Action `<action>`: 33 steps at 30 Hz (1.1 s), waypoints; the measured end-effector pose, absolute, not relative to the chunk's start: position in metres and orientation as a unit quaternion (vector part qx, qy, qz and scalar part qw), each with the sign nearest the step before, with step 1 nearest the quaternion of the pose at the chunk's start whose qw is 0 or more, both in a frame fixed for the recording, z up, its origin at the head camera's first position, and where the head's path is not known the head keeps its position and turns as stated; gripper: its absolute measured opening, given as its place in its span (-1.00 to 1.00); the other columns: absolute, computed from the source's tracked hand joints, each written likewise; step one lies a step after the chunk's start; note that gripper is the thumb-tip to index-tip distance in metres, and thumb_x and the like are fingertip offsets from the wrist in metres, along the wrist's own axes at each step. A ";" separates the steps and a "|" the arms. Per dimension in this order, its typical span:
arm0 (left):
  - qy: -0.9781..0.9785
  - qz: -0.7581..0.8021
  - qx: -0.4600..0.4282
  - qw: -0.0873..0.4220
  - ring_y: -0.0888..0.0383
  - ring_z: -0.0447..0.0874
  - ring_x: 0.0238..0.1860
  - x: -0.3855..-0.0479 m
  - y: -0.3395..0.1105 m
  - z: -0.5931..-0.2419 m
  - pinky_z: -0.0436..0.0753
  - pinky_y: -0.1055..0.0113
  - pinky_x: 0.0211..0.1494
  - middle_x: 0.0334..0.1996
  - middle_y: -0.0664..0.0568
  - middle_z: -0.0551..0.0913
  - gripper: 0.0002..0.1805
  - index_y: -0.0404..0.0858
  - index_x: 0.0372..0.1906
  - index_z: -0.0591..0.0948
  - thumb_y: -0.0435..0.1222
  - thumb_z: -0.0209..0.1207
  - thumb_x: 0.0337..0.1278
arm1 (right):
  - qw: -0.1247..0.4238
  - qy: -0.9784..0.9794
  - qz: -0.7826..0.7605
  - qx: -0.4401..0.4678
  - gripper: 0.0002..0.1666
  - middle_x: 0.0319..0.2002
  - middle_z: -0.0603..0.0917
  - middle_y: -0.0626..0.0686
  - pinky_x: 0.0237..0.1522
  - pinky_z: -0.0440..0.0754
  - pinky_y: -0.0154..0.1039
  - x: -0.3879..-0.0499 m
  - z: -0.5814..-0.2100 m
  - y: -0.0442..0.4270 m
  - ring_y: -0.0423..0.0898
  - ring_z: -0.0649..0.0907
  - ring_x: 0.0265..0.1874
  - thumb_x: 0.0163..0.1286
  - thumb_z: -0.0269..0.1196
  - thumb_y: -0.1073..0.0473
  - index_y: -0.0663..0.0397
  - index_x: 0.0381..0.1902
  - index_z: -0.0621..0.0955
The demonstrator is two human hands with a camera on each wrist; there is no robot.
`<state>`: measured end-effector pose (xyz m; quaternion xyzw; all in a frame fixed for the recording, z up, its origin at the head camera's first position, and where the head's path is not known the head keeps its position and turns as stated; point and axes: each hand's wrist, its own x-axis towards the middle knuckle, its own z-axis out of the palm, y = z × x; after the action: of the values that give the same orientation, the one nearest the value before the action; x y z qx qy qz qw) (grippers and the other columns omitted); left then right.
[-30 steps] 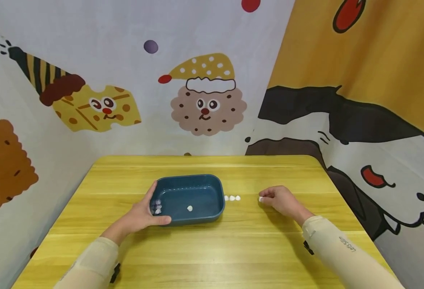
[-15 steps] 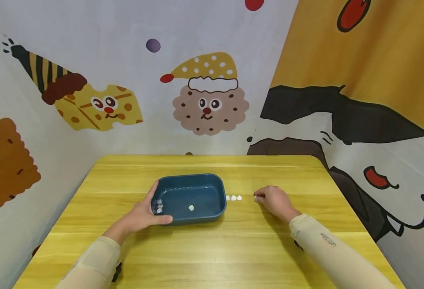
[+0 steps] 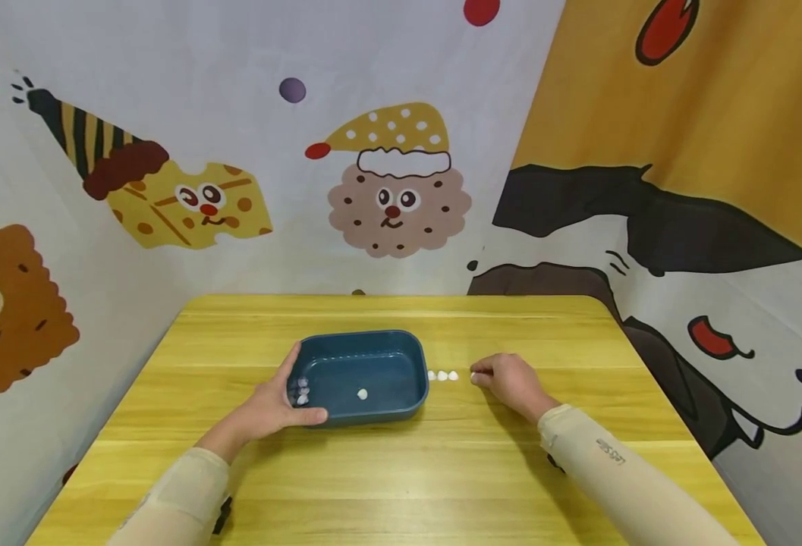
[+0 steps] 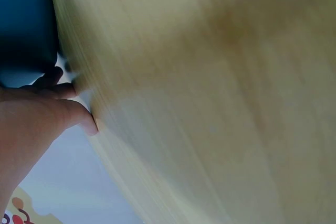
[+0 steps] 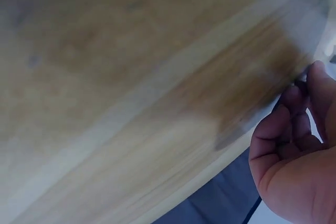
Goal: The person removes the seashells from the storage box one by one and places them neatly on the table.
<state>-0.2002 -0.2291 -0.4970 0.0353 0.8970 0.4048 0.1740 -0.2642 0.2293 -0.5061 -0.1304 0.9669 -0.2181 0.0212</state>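
Note:
A rectangular dark blue tray point(image 3: 373, 416) sits on the table, left of centre. My left hand point(image 3: 271, 408) grips its left end, thumb along the near side and fingers at the far side. Inside lie a single white shell-like piece point(image 3: 363, 394) and a few paler pieces point(image 3: 303, 391) by the left wall. Just right of the tray, several small white pieces point(image 3: 443, 375) form a short row. Beyond that row my right hand point(image 3: 513, 381) pinches another small white piece point(image 3: 473, 377) close to the tabletop. In the right wrist view its fingertips point(image 5: 316, 69) are dim.
The yellow wood-grain table point(image 3: 401, 485) has rounded far corners. A cartoon-printed curtain point(image 3: 237, 45) hangs behind it and along both sides. In the left wrist view, the tray's blue wall point(image 4: 26, 24) shows at the upper left.
My right hand has moved left, carrying the pinched white piece closer to the row. My left hand and the tray have stayed in place.

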 end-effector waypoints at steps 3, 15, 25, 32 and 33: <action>0.896 0.408 0.035 0.173 -0.58 0.06 0.64 -0.199 -0.230 -0.496 0.27 -0.57 0.50 0.70 -0.46 -0.02 0.56 0.32 0.72 -0.47 0.29 0.55 -0.03 | 0.028 0.959 -0.262 -0.108 -0.63 0.08 0.85 0.13 0.03 0.77 0.06 -0.270 -0.497 0.230 0.10 0.81 0.04 0.60 0.31 0.04 0.08 0.20 0.78; 0.900 0.399 0.035 0.171 -0.62 -0.01 0.64 -0.197 -0.231 -0.492 0.23 -0.60 0.50 0.70 -0.49 -0.06 0.59 0.25 0.73 -0.46 0.28 0.57 -0.04 | 0.010 0.921 -0.303 -0.244 -0.75 -0.07 0.85 -0.04 -0.12 0.76 -0.21 -0.262 -0.429 0.111 -0.19 0.75 -0.22 0.58 0.34 0.06 -0.01 0.08 0.81; 0.885 0.426 0.036 0.183 -0.64 -0.13 0.65 -0.194 -0.223 -0.506 0.18 -0.61 0.50 0.70 -0.50 -0.09 0.53 0.28 0.73 -0.46 0.22 0.55 0.05 | 0.094 0.933 -0.151 -0.314 -0.62 0.05 0.85 -0.09 0.08 0.77 -0.24 -0.253 -0.489 0.026 -0.16 0.80 0.05 0.44 0.49 -0.01 -0.10 0.15 0.80; 0.896 0.412 0.034 0.162 -0.63 0.01 0.63 -0.199 -0.228 -0.504 0.25 -0.58 0.49 0.69 -0.51 -0.02 0.52 0.32 0.73 -0.43 0.22 0.56 0.02 | 0.079 0.929 -0.194 -0.304 -0.76 -0.05 0.88 -0.07 0.12 0.77 -0.20 -0.258 -0.500 0.023 -0.13 0.82 -0.02 0.44 0.48 0.05 -0.07 0.02 0.85; 0.899 0.408 0.034 0.159 -0.64 0.00 0.63 -0.200 -0.229 -0.504 0.25 -0.59 0.49 0.69 -0.51 -0.02 0.53 0.31 0.73 -0.43 0.23 0.56 0.02 | 0.079 0.929 -0.194 -0.305 -0.76 -0.04 0.88 -0.08 0.13 0.76 -0.19 -0.259 -0.499 0.022 -0.13 0.82 -0.01 0.44 0.48 0.05 -0.07 0.02 0.85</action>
<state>-0.1998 -0.2290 -0.5038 0.0336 0.8986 0.4076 0.1591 -0.2588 0.0218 -0.4987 -0.3048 0.9290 -0.1943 0.0787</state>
